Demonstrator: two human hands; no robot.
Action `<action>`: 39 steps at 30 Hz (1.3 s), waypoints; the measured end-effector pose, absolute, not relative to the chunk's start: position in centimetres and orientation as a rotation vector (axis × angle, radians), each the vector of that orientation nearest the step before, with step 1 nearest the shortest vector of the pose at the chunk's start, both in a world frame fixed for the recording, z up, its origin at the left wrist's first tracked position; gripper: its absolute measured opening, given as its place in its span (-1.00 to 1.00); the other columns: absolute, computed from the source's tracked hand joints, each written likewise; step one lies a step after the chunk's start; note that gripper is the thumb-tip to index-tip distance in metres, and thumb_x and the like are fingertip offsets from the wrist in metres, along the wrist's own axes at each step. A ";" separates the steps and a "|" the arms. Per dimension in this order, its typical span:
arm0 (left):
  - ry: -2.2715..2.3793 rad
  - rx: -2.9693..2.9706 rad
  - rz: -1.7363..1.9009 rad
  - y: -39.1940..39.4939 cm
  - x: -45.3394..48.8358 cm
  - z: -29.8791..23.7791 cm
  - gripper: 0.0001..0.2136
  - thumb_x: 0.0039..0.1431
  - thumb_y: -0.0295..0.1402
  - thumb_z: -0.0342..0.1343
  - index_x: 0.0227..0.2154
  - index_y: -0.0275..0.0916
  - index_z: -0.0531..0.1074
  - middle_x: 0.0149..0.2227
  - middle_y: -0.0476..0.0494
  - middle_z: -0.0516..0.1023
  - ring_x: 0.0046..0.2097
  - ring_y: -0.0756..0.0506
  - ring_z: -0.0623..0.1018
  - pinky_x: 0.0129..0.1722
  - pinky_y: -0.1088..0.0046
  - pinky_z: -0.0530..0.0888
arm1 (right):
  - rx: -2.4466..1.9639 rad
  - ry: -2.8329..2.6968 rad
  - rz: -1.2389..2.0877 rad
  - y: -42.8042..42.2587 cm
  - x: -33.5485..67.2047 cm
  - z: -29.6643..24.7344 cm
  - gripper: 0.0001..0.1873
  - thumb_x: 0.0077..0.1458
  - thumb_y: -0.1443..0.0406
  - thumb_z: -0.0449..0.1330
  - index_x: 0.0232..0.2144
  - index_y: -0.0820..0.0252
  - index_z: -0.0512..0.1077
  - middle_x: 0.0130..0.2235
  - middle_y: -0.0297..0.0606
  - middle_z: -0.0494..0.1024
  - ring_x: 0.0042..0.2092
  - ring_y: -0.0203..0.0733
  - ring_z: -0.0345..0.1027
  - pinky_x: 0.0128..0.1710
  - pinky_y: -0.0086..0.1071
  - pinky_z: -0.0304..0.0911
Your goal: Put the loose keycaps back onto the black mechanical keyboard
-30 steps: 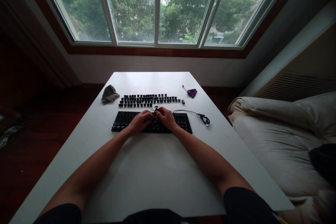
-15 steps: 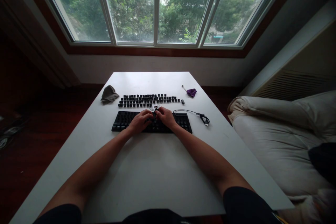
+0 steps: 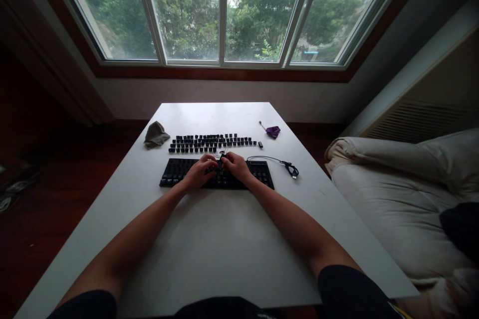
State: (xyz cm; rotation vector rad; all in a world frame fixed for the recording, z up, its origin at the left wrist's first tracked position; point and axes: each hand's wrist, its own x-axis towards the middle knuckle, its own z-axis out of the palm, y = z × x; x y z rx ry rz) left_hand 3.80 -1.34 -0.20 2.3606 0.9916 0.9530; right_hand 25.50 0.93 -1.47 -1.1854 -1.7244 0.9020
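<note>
A black computer keyboard (image 3: 175, 169) lies flat on the white table, in front of me. My left hand (image 3: 202, 170) rests over its middle, palm down, with curved fingers and the thumb apart; I see nothing held in it. My right hand (image 3: 235, 165) is just beside it, thumb and forefinger pinched on a small black piece (image 3: 223, 156) that looks like a keycap. Both hands cover the keys under them. Right behind the fingertips shows a thin wire tool (image 3: 222, 152), partly hidden. Beyond the keyboard, loose black keycaps (image 3: 192, 143) are set out in rows.
A grey cloth (image 3: 156, 134) sits at the table's left edge. To the right are a purple cloth (image 3: 273, 132) with a thin stick beside it, a small black block (image 3: 260, 145) and the coiled USB cable (image 3: 291, 168). A pale sofa (image 3: 389, 199) borders the table (image 3: 224, 249).
My left hand's fingers have lifted and curled slightly, with the thumb more apart. The right hand stays in nearly the same place, still pinching the black piece.
</note>
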 end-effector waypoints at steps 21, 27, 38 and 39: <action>0.951 2.661 0.840 -2.1 4.4 0.4 -0.79 0.22 -0.46 0.12 -0.09 -0.15 0.44 0.06 -0.19 0.41 0.06 -0.17 0.48 0.13 0.21 0.43 | -1.252 -1.830 0.779 0.7 25.4 -0.9 -0.76 0.15 0.13 0.12 -0.46 0.14 0.36 -0.49 -0.36 0.53 -0.42 -0.24 0.36 -0.36 -0.42 0.18; 0.954 2.684 0.868 -2.1 4.3 0.7 -0.84 0.25 -0.48 0.06 -0.17 -0.18 0.47 -0.01 -0.19 0.46 0.02 -0.16 0.48 0.09 0.21 0.43 | -1.271 -1.819 0.747 0.8 25.4 -0.9 -0.77 0.13 0.15 0.13 -0.48 0.14 0.34 -0.51 -0.38 0.51 -0.44 -0.25 0.33 -0.39 -0.42 0.14; 1.044 2.678 0.803 -1.9 4.7 0.3 -0.79 0.28 -0.50 -0.03 -0.17 -0.17 0.48 -0.18 -0.15 0.53 -0.15 -0.10 0.52 -0.09 0.35 0.44 | -1.286 -1.841 0.691 0.7 25.4 -0.6 -0.75 0.13 0.14 0.13 -0.51 0.14 0.31 -0.54 -0.40 0.46 -0.45 -0.26 0.29 -0.41 -0.42 0.10; 1.061 2.676 0.801 -2.0 4.7 0.3 -0.79 0.26 -0.50 -0.02 -0.16 -0.17 0.48 -0.18 -0.14 0.53 -0.15 -0.11 0.52 -0.09 0.34 0.44 | -1.277 -1.839 0.694 0.7 25.4 -0.6 -0.75 0.13 0.14 0.13 -0.51 0.14 0.31 -0.54 -0.40 0.46 -0.45 -0.26 0.29 -0.41 -0.42 0.10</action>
